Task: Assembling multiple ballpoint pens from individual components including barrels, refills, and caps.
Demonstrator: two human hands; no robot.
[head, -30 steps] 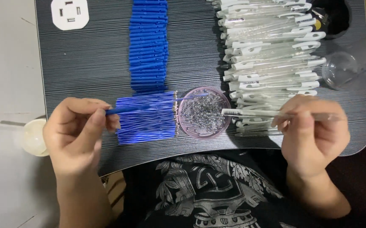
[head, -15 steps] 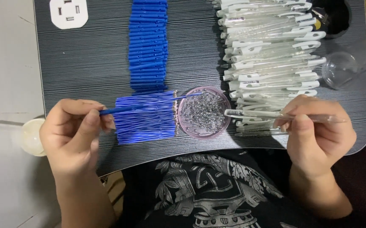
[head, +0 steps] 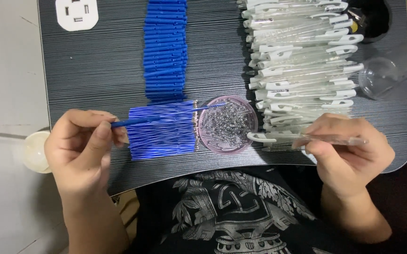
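A single head-worn camera looks steeply down, close above the dark ribbed lap tray [head: 95,70].

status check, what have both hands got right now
Left hand pinches blue refill, tip over bead dish. Right hand holds clear pen barrel. Nothing between them.

We wore a black T-shirt [head: 231,221] with a silvery-white ornate print across the chest, seen at six o'clock. Our forearms were bare, no sleeves reaching them, and no rings or watch showed on either hand.
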